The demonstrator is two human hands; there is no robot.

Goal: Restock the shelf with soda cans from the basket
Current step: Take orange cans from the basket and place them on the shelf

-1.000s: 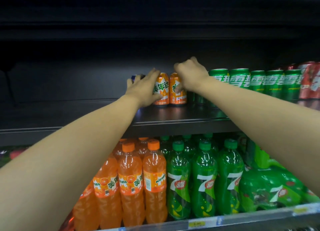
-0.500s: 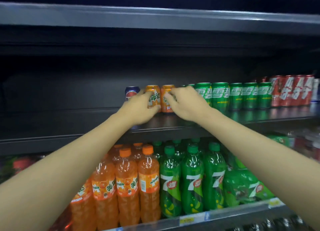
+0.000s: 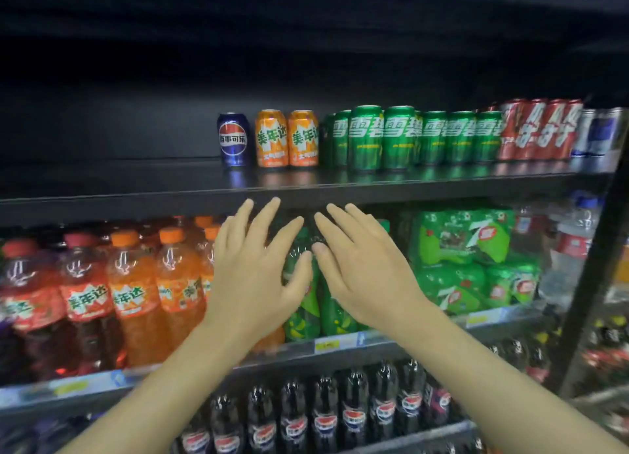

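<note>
Both hands are hanging in front of the bottle rows, left hand [image 3: 253, 276] and right hand [image 3: 366, 273] with fingers spread flat, holding nothing. Half a second ago they were gripping the two orange cans [image 3: 287, 138]; now they're pulled back below the shelf's [image 3: 136, 194] front edge. Those cans are standing upright, labels facing out, mid-shelf between the blue can [image 3: 233, 139] and the green cans [image 3: 408, 137], red cans [image 3: 539, 129] toward the right end. The shelf is black and glossy, its left half bare, the back wall dark.
</note>
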